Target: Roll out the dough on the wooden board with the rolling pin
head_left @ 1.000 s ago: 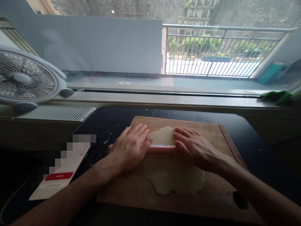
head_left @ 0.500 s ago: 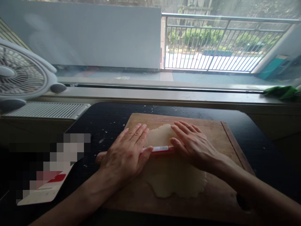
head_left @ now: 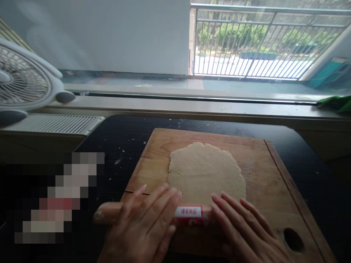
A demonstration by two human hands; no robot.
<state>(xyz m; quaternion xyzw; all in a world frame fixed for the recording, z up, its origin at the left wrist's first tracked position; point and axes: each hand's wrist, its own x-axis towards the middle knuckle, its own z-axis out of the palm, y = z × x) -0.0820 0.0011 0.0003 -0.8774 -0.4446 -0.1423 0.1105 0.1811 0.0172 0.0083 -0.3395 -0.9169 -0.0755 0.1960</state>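
Note:
A wooden rolling pin with a red and white label lies across the near part of the cutting board. My left hand rests flat on the pin left of the label, fingers stretched out. To the right of the label, my right hand presses on it with straight fingers, also open. Beyond the pin, a flat sheet of pale dough with ragged edges is spread on the board. The pin's right end is hidden under my right hand, and the dough's near edge is hidden too.
The board, with a round hole at its right, lies on a black table dusted with flour bits. A white fan stands at the left by the window sill. A green cloth lies on the sill.
Both hands and the rolling pin have moved toward me, from the middle of the dough to its near side. More of the dough now shows. The view has shifted slightly.

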